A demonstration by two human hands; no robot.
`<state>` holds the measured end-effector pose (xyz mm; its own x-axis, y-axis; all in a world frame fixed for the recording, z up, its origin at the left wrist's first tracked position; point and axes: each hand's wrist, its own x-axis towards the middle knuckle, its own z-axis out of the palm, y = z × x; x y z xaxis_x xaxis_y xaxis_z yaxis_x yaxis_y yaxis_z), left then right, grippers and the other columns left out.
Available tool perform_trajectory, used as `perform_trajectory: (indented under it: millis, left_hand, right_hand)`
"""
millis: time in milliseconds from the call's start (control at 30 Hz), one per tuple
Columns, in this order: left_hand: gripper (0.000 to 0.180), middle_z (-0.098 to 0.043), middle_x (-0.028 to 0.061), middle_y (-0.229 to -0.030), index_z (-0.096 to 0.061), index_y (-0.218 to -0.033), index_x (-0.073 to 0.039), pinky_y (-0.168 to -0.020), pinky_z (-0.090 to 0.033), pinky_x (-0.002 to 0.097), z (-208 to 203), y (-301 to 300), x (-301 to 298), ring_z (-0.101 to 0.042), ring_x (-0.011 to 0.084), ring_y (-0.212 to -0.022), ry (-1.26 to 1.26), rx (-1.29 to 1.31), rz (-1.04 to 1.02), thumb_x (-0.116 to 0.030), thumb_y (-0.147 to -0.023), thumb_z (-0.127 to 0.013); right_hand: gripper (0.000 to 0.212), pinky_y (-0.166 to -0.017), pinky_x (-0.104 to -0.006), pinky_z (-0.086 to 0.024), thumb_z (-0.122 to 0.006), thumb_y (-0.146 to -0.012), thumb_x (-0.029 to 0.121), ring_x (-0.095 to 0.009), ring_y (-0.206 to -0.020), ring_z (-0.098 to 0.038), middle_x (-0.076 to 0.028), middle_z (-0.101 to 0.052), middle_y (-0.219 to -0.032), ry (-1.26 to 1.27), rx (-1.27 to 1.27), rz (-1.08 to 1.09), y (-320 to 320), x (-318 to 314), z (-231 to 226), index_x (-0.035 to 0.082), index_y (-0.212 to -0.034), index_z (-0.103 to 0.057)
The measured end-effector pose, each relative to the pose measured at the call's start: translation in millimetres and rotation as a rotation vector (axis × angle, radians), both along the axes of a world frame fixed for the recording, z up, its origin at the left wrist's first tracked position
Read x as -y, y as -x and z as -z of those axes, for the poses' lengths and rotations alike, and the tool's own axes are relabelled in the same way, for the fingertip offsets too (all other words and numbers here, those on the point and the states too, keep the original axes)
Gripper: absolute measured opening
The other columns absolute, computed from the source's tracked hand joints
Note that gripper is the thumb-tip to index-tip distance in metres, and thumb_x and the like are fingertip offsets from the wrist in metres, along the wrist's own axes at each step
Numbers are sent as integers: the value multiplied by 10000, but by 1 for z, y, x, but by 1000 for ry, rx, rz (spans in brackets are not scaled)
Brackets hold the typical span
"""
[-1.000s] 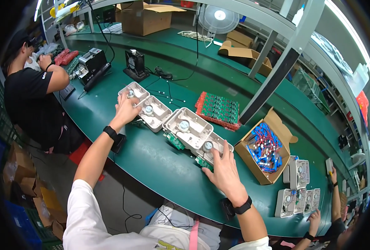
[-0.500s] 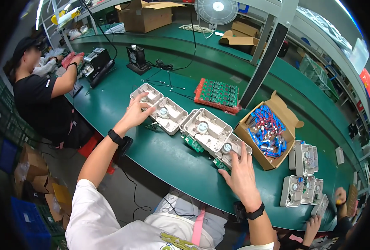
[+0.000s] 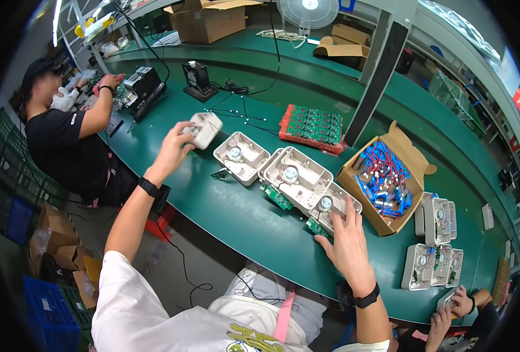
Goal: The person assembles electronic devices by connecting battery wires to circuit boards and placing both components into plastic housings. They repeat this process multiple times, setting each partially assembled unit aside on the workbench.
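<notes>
My left hand (image 3: 174, 144) grips a light grey plastic housing (image 3: 206, 130) by its side, tilted with its outer face toward me. To its right, a row of open grey housings lies on the bench: one (image 3: 240, 159) with a round speaker, a middle one (image 3: 307, 183), and one at the right end (image 3: 332, 202). Small green circuit boards (image 3: 276, 197) hang out along the near side of the row. My right hand (image 3: 348, 246) has its fingers spread at the right-end housing, fingertips on its right edge, thumb near a green board (image 3: 317, 227).
A cardboard box (image 3: 362, 193) of blue wired cells stands to the right. Behind the row lies a stack of green boards (image 3: 313, 124) on red wrap, beside a metal post (image 3: 377, 82). More housings (image 3: 439, 220) sit far right, near a co-worker's hands (image 3: 447, 311). Another person (image 3: 60, 141) works at left.
My left hand has lifted the leftmost housing off the row, moved it up and left, and turned it over. My right hand stays at the right-end housing. The right co-worker's hands have come together.
</notes>
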<state>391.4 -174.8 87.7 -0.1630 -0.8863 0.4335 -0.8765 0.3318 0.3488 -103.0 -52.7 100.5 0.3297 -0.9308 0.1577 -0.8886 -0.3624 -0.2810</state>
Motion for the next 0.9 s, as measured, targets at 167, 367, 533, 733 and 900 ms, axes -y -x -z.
perform_trajectory:
  millis: [167, 367, 533, 733, 900]
  left_hand:
    - [154, -656, 118, -1247, -695, -971, -16, -914, -537, 416, -26, 26, -10, -630, 352, -1053, 110, 125, 64, 42, -839, -749]
    - [162, -631, 94, -1105, -681, -963, -39, -985, -512, 440, -43, 93, -27, -598, 337, -1041, 121, 342, 235, 39, -822, -699]
    - [226, -594, 68, -1036, -672, -987, -91, -1096, -449, 492, -36, 121, -39, -581, 290, -1093, 137, 557, 305, 15, -788, -668]
    - [285, -601, 79, -1074, -679, -1025, -88, -1129, -422, 529, -38, 129, -49, -573, 298, -1140, 107, 591, 335, 17, -760, -673]
    - [392, -648, 153, -1116, -684, -1108, -5, -988, -534, 516, -49, 173, -116, -633, 382, -1097, 251, 252, 255, 85, -727, -676]
  right_hand:
    - [527, -1115, -504, -468, -884, -821, 230, -455, -1318, -521, -277, -386, -1607, -43, 12, -32, 8, -3, -4, 0, -1243, -668]
    - [405, -1071, -507, -495, -845, -855, 187, -425, -1268, -565, -265, -471, -1537, 2, 13, -41, 15, -4, -1, 38, -1201, -699]
    - [278, -963, -499, -551, -805, -879, 137, -398, -1106, -659, -251, -559, -1439, 47, 22, -56, 20, -7, -1, 70, -1135, -718]
    - [237, -860, -478, -590, -784, -880, 87, -370, -988, -705, -216, -609, -1390, -20, 99, 99, 9, -45, -11, 71, -1105, -712]
    - [307, -840, -472, -593, -753, -883, 31, -372, -1005, -702, -194, -632, -1363, -108, 243, 225, 26, -77, -24, 58, -1182, -690]
